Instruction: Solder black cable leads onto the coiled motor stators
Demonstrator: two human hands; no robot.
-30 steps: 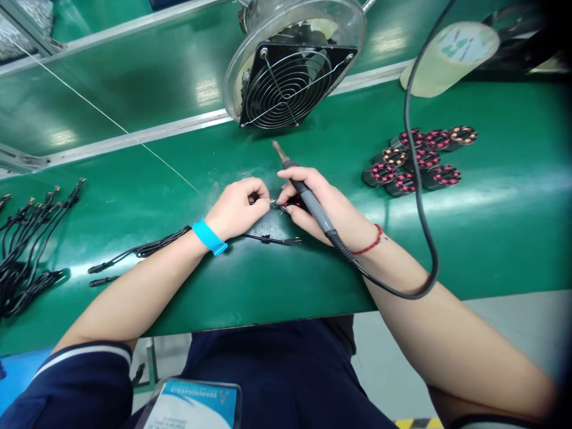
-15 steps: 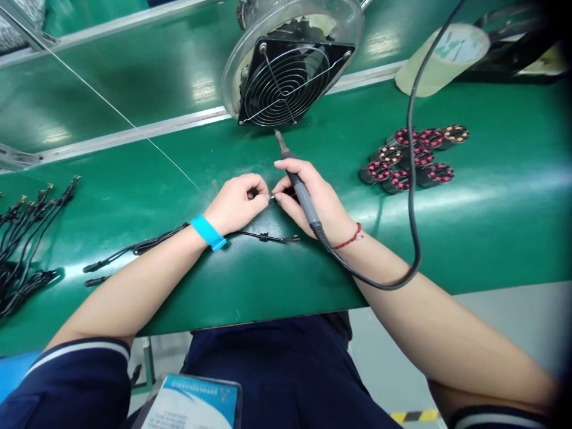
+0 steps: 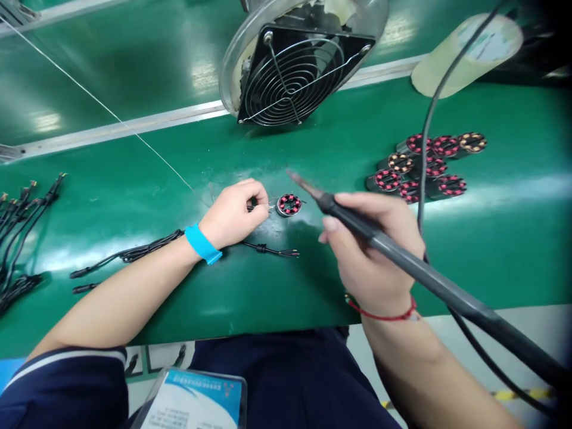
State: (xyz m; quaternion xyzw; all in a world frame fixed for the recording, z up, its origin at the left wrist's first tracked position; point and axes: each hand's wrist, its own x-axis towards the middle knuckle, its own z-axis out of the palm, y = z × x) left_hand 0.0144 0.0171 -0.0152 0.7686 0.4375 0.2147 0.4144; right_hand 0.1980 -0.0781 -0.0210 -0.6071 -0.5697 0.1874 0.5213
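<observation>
My left hand, a blue band at its wrist, is closed in a pinch on a black cable, whose thin bare wire ends point right. Just beyond them a small round motor stator with red windings lies on the bench; I cannot tell whether the wires touch it. My right hand grips a soldering iron like a pen, its tip in the air above and right of the stator. Another black cable with stripped ends lies below my left hand.
A fume extractor fan hangs at the back. Several similar stators stand in a group to the right, near a roll of tape. Bundled black cables lie at left. Thin solder wire slants down toward my left hand.
My right hand has moved right and toward me, away from my left hand, turning the soldering iron's tip to the left. The stator now shows on the bench. My left hand stays nearly still.
</observation>
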